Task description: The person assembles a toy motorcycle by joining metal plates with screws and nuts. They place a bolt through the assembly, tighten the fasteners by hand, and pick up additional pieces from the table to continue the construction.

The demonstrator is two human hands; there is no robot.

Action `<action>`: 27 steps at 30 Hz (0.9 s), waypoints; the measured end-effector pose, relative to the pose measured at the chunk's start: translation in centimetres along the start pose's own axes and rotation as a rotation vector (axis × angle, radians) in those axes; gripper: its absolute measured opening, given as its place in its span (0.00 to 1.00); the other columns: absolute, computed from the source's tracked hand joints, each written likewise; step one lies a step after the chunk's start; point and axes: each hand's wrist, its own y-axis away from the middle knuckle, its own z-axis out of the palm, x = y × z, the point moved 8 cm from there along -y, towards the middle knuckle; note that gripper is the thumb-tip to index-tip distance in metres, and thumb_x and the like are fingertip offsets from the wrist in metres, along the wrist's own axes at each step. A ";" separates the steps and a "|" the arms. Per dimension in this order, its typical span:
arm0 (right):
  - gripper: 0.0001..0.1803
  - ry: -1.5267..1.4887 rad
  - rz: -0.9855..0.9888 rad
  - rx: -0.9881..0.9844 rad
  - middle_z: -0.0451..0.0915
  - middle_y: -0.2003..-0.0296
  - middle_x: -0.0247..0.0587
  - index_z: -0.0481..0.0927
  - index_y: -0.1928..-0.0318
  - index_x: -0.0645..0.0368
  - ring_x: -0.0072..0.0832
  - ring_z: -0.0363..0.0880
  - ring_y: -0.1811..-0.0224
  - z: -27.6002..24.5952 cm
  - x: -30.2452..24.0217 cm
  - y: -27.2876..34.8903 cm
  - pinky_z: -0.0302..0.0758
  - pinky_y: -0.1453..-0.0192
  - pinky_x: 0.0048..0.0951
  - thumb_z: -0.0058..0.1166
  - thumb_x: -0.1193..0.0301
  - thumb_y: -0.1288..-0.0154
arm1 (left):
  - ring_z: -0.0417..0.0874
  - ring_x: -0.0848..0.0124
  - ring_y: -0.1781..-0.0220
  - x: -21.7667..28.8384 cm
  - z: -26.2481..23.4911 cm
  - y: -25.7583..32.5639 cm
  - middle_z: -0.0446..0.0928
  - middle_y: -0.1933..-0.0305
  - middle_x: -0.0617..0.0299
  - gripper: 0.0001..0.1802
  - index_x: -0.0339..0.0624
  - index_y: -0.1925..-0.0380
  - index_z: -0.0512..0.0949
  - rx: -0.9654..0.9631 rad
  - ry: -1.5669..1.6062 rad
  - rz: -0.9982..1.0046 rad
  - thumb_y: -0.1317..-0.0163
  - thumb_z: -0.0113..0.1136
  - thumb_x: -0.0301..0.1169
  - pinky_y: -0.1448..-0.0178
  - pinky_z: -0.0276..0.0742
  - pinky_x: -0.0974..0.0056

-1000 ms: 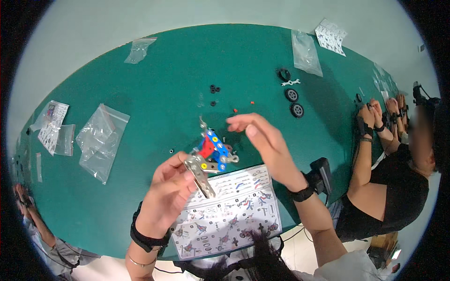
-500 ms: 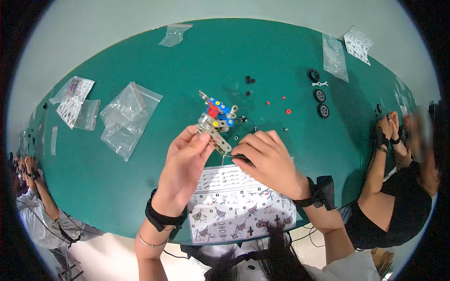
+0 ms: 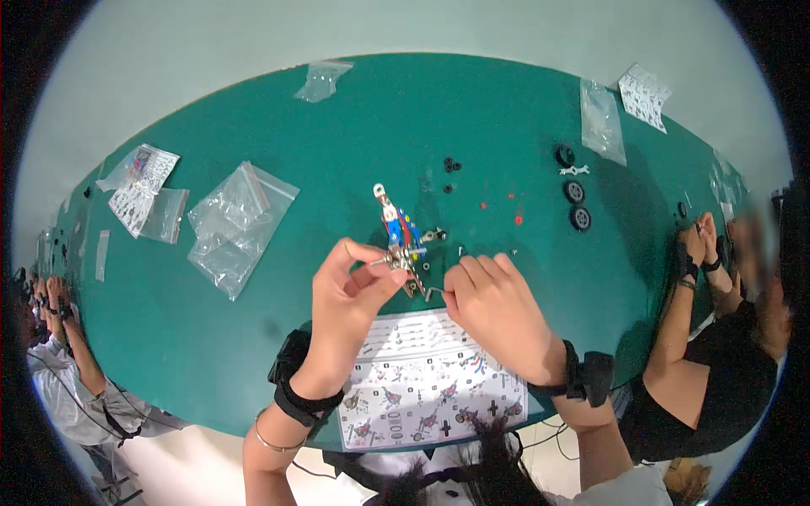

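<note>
My left hand [image 3: 348,291] pinches a partly built metal construction-kit model [image 3: 393,229] between thumb and fingers, above the table. The model has blue and red strips, silver perforated bars, and bolts; one long arm points away from me. My right hand [image 3: 499,305] is closed on a small bent hex key [image 3: 431,293], whose angled end shows beside the model's near end. I cannot tell whether key and model touch. Most of the key is hidden by the fingers. Below both hands lies a printed assembly sheet [image 3: 439,384] with drawings of parts and steps.
Several black wheels [image 3: 575,192] and a flat silver wrench [image 3: 574,170] lie at the right. Small red pieces [image 3: 518,219] and black pieces [image 3: 449,164] are scattered beyond my hands. Clear plastic bags [image 3: 240,228] lie at the left. Another person's hands [image 3: 699,238] are at the far right.
My left hand has tilted and turned the model, so its long arm now points away from me. The hex key has shifted right with my right hand. The whole view has moved slightly.
</note>
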 end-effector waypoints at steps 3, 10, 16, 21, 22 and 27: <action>0.03 0.071 0.008 -0.047 0.71 0.74 0.37 0.73 0.73 0.59 0.29 0.73 0.67 0.0 -0.1 0.4 0.66 0.59 0.30 0.50 0.75 0.51 | 0.79 0.74 0.56 0.0 0.4 0.1 0.75 0.61 0.61 0.13 0.40 0.67 0.68 -0.018 -0.031 0.025 0.44 0.64 0.19 0.50 0.75 0.69; 0.04 0.046 0.031 -0.054 0.72 0.74 0.39 0.73 0.73 0.60 0.30 0.74 0.68 0.1 0.4 0.2 0.67 0.59 0.29 0.50 0.74 0.52 | 0.80 0.72 0.55 -0.3 0.5 0.0 0.75 0.61 0.61 0.12 0.40 0.67 0.68 -0.030 -0.079 -0.017 0.43 0.64 0.20 0.49 0.76 0.67; 0.04 -0.003 0.093 0.004 0.72 0.75 0.42 0.72 0.73 0.61 0.33 0.76 0.69 0.0 2.0 0.1 0.68 0.59 0.31 0.51 0.75 0.52 | 0.80 0.73 0.57 -0.5 1.0 0.0 0.76 0.64 0.65 0.11 0.44 0.69 0.68 -0.046 -0.006 -0.080 0.42 0.61 0.20 0.50 0.73 0.69; 0.07 -0.350 0.227 0.035 0.75 0.76 0.46 0.70 0.68 0.62 0.41 0.77 0.71 -1.0 4.4 0.1 0.72 0.62 0.38 0.54 0.75 0.48 | 0.81 0.72 0.55 -1.0 0.7 -0.1 0.79 0.61 0.60 0.11 0.42 0.67 0.68 -0.067 -0.003 -0.062 0.42 0.61 0.20 0.50 0.75 0.69; 0.09 -0.458 0.304 -0.002 0.76 0.77 0.48 0.69 0.66 0.62 0.43 0.78 0.72 -0.7 5.1 0.5 0.73 0.64 0.41 0.54 0.75 0.47 | 0.81 0.72 0.55 -1.0 0.8 0.1 0.79 0.61 0.60 0.11 0.42 0.67 0.68 -0.069 -0.001 -0.067 0.42 0.61 0.20 0.50 0.75 0.69; 0.11 -0.760 0.343 -0.016 0.76 0.78 0.47 0.68 0.65 0.61 0.41 0.79 0.74 -0.7 6.5 1.1 0.74 0.68 0.37 0.56 0.76 0.46 | 0.79 0.74 0.58 -1.4 1.2 -0.2 0.76 0.65 0.65 0.11 0.44 0.69 0.68 -0.056 -0.033 -0.092 0.43 0.62 0.21 0.52 0.72 0.69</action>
